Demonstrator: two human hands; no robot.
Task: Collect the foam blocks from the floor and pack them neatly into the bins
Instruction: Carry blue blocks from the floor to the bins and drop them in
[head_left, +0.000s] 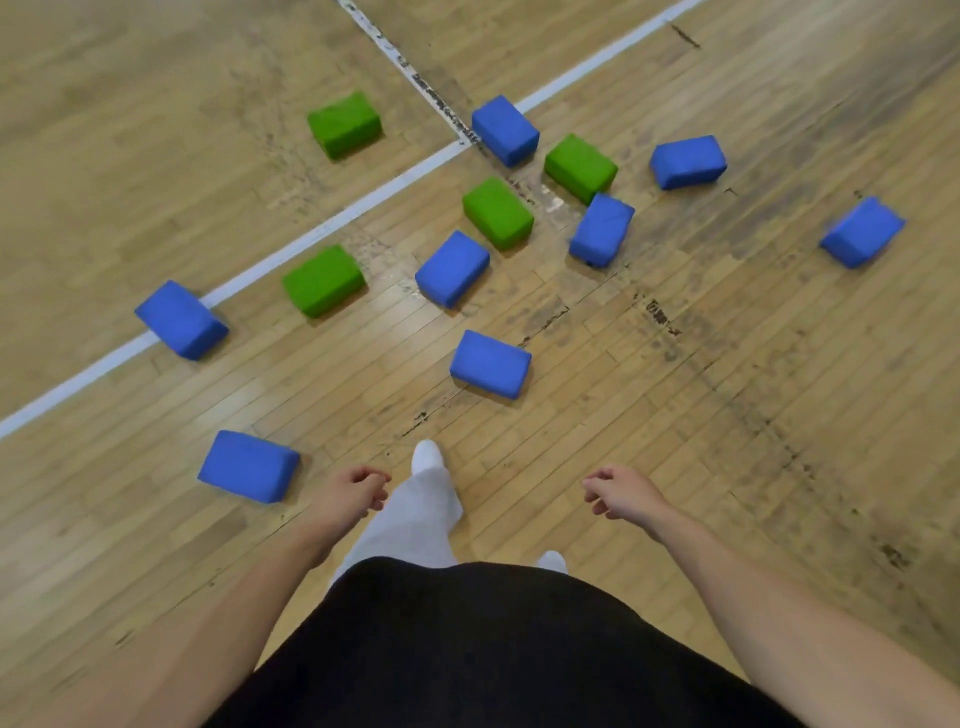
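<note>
Several blue and green foam blocks lie scattered on the wooden floor ahead of me. The nearest blue block (248, 466) lies just left of my left hand (353, 493). Another blue block (490, 364) lies straight ahead, beyond my forward foot. A green block (323, 280) and a blue block (181, 319) sit by the white floor line. Further blocks cluster beyond, among them a green one (497, 212) and a blue one (601, 230). My right hand (621, 493) hangs to the right. Both hands have loosely curled fingers and hold nothing. No bin is in view.
A white painted line (332, 223) crosses the floor diagonally, met by a worn dark line (415, 78). A lone blue block (862, 232) lies far right. My legs in white trousers and socks (427, 457) stand below centre.
</note>
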